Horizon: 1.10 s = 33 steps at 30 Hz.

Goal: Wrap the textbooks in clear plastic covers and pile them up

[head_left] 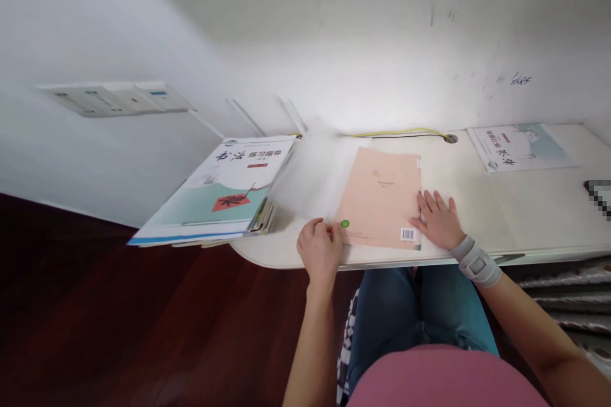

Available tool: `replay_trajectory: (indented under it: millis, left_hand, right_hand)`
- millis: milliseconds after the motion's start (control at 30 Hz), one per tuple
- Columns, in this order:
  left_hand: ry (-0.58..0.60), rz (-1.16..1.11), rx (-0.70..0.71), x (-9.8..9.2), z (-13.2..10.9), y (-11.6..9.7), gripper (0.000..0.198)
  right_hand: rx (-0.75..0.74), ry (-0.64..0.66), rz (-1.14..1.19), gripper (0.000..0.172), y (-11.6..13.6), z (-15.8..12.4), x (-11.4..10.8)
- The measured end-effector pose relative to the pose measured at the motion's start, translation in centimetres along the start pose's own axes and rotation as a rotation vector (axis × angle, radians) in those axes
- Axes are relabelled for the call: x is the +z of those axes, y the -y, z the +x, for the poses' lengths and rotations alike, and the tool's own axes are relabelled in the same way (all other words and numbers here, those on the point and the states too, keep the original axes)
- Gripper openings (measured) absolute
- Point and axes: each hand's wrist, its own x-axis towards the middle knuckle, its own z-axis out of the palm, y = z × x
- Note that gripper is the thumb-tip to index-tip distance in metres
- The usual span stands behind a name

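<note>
A pink-covered book lies on the white desk, with a barcode and a round green mark on the face that shows. A translucent plastic book cover spreads from its left side, partly lifted at the back. At the book's lower left corner, my left hand has its fingers pinched on the near edge of the plastic cover; the fingertips are partly hidden. My right hand, wearing a grey wrist wrap, rests flat with spread fingers at the right edge of the book.
A stack of books overhangs the desk's left end. Another booklet lies at the back right. Yellow and black cables run along the wall to a desk hole. A dark object sits at the right edge.
</note>
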Motion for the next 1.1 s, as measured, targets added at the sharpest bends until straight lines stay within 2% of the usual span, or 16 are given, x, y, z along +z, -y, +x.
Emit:
replay_trajectory:
  millis: [133, 300, 367, 433, 500, 567, 800, 967, 1100]
  left_hand:
    - [-0.059, 0.14, -0.102, 0.1, -1.3, 0.4, 0.028]
    - [-0.054, 0.215, -0.174, 0.3, -1.3, 0.8, 0.025]
    - [-0.039, 0.223, -0.184, 0.4, -1.2, 0.7, 0.026]
    - [-0.028, 0.211, -0.19, 0.3, -1.1, 0.6, 0.028]
    - [-0.035, 0.175, -0.194, 0.2, -1.2, 0.8, 0.03]
    - [-0.059, 0.117, -0.187, 0.1, -1.4, 1.2, 0.03]
    - [-0.175, -0.099, -0.045, 0.2, -3.0, 2.6, 0.033]
    - [-0.153, -0.093, -0.094, 0.2, -3.3, 1.9, 0.038]
    - [-0.105, -0.082, -0.076, -0.1, -3.0, 1.5, 0.04]
  right_hand:
    - [-0.015, -0.003, -0.004, 0.066, -0.1, 0.1, 0.1]
    - [-0.03, -0.052, 0.011, 0.062, 0.0, -0.3, -0.4]
    - [-0.087, -0.063, 0.031, 0.066, 0.4, -0.7, -0.8]
    - [-0.189, -0.015, 0.076, 0.075, 1.0, -1.2, -1.2]
    - [-0.256, 0.058, 0.12, 0.083, 1.6, -1.6, -1.3]
    - [-0.261, 0.095, 0.133, 0.085, 2.0, -1.8, -1.2]
    - [-0.207, 0.072, 0.095, 0.071, 2.6, -1.6, -1.4]
    - [-0.226, 0.028, 0.079, 0.071, 2.6, -1.7, -1.0]
    - [-0.232, 0.01, 0.081, 0.07, 2.5, -1.8, -0.7]
